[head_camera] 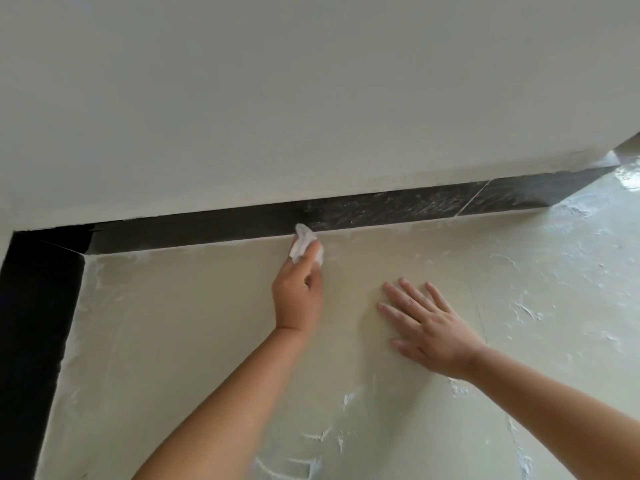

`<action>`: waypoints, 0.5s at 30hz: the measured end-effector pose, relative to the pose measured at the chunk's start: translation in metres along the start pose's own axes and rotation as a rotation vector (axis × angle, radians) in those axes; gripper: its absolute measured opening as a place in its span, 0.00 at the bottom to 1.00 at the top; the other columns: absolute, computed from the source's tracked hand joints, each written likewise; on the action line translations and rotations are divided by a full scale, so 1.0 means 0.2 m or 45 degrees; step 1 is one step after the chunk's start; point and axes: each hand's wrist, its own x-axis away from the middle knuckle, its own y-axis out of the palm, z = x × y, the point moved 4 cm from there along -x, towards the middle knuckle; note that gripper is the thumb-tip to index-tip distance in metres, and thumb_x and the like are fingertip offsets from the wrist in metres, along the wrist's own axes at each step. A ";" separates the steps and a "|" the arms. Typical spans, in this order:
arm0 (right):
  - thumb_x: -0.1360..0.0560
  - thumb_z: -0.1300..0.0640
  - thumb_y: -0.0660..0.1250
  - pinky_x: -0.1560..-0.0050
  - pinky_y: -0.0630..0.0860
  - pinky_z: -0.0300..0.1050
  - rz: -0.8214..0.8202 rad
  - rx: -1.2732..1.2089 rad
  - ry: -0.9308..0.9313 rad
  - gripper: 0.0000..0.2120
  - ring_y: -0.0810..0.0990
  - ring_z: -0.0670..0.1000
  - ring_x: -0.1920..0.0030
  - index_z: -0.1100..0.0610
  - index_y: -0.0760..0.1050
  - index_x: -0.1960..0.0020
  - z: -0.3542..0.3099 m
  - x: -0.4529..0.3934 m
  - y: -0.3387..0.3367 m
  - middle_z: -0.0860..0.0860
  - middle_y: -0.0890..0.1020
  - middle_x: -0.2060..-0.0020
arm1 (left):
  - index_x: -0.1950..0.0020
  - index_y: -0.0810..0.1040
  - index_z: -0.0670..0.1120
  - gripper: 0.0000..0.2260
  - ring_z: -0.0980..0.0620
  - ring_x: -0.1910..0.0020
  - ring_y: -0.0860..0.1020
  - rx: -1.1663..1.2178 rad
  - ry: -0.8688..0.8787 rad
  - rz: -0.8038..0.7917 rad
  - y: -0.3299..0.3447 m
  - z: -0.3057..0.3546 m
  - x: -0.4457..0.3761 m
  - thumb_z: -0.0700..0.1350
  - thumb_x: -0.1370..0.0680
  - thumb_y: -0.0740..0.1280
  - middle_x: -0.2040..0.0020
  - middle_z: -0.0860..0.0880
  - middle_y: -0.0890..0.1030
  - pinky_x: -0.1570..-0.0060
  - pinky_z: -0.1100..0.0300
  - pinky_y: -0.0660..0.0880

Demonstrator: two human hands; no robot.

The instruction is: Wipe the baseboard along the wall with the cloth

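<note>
Left hand [298,299] clutches white cloth [303,242] against dusty black baseboard [381,207]; right hand [429,327] splayed flat.

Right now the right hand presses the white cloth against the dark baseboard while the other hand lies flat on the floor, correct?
Not quite: the head view shows the left hand pressing the white cloth against the dark baseboard. It is the right hand that lies flat, fingers spread, on the floor.
</note>
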 end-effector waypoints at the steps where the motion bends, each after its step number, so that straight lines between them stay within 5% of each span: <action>1: 0.21 0.41 0.37 0.31 0.46 0.50 -0.009 0.010 0.003 0.26 0.68 0.57 0.33 0.52 0.66 0.36 0.02 0.01 -0.01 0.55 0.75 0.36 | 0.40 0.75 0.34 0.18 0.39 0.45 0.77 0.016 -0.053 0.038 -0.04 -0.03 -0.02 0.37 0.29 0.61 0.42 0.32 0.76 0.50 0.82 0.63; 3: 0.21 0.41 0.37 0.31 0.45 0.50 -0.029 0.027 0.058 0.27 0.63 0.55 0.34 0.52 0.66 0.35 0.09 0.06 -0.01 0.55 0.75 0.36 | 0.35 0.71 0.35 0.21 0.40 0.39 0.73 0.046 -0.100 0.106 -0.11 -0.05 -0.07 0.39 0.28 0.60 0.37 0.32 0.72 0.46 0.76 0.63; 7: 0.21 0.40 0.37 0.31 0.47 0.50 -0.077 0.075 0.205 0.27 0.64 0.55 0.34 0.52 0.65 0.36 0.20 0.19 -0.01 0.56 0.77 0.37 | 0.30 0.63 0.39 0.22 0.54 0.32 0.57 0.058 -0.117 0.169 -0.11 -0.02 -0.10 0.35 0.24 0.61 0.27 0.36 0.58 0.44 0.86 0.53; 12: 0.21 0.41 0.35 0.41 0.59 0.51 -0.105 0.125 0.337 0.27 0.70 0.58 0.36 0.52 0.66 0.37 0.25 0.26 -0.01 0.55 0.79 0.40 | 0.28 0.60 0.41 0.23 0.46 0.28 0.60 0.214 -0.396 0.324 0.04 0.09 -0.12 0.34 0.22 0.60 0.27 0.40 0.60 0.37 0.73 0.57; 15: 0.21 0.41 0.35 0.42 0.60 0.51 -0.111 0.143 0.288 0.27 0.72 0.55 0.38 0.51 0.66 0.37 0.26 0.26 -0.02 0.54 0.79 0.40 | 0.28 0.62 0.41 0.22 0.48 0.28 0.61 0.269 -0.445 0.340 0.14 0.18 -0.11 0.33 0.22 0.59 0.26 0.43 0.59 0.42 0.79 0.56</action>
